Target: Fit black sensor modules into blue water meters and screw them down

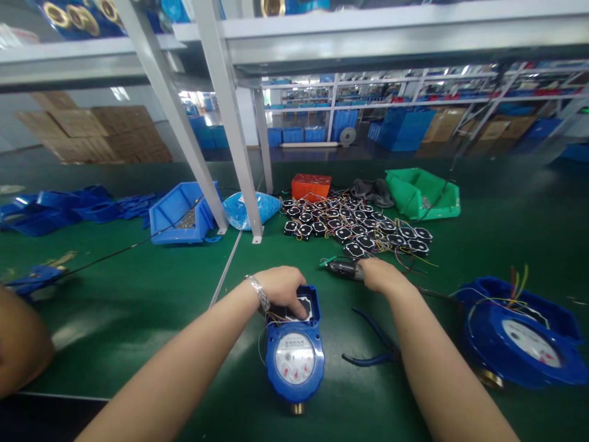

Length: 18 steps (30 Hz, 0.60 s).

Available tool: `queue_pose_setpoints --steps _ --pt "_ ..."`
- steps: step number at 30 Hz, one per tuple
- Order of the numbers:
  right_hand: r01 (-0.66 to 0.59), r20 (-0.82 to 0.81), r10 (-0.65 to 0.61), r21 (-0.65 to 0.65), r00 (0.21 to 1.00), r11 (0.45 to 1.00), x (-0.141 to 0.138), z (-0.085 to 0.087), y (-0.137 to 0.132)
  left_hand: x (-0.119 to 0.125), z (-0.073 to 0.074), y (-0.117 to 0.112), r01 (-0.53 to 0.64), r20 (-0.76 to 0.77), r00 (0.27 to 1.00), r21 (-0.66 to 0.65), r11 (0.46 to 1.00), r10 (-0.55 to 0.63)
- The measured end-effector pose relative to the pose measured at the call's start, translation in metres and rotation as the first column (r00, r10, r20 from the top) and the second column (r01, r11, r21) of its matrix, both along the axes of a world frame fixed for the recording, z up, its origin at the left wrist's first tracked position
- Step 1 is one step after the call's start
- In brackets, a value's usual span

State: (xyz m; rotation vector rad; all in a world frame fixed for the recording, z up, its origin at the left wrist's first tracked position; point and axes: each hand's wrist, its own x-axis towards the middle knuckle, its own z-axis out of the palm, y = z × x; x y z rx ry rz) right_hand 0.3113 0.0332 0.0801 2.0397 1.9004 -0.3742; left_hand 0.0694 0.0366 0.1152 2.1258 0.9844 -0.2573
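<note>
A blue water meter (295, 359) with a round white dial lies on the green bench before me. My left hand (286, 290) is at the meter's upper box, its thumb pressed on the black, white-edged module (304, 305) inside; the other fingers are partly hidden. Thin wires come out beside that module. To the right, my right hand (381, 274) is closed around a black electric screwdriver (345, 269) lying sideways, its green-tipped end pointing left. Blue-handled pliers (375, 344) lie spread between the meter and my right forearm.
A second blue meter (519, 337) lies at the right. Several wired black modules (343, 233) are heaped ahead, near an orange box (311, 186) and green bin (423, 195). A blue bin (183, 215) of small parts adjoins metal posts (232, 123). Another person's arm (21, 344) shows at left.
</note>
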Motion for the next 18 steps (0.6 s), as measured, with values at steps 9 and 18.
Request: queue_pose_setpoints --steps 9,18 --pt "0.026 -0.049 -0.02 0.114 0.999 0.993 0.005 -0.021 0.005 -0.006 -0.018 0.002 -0.088 0.084 0.99 -0.292 0.952 0.117" --pt "0.148 -0.297 0.077 0.666 0.952 0.731 -0.028 0.089 -0.051 -0.002 -0.013 0.0 -0.151 0.066 0.983 -0.264 0.953 0.174"
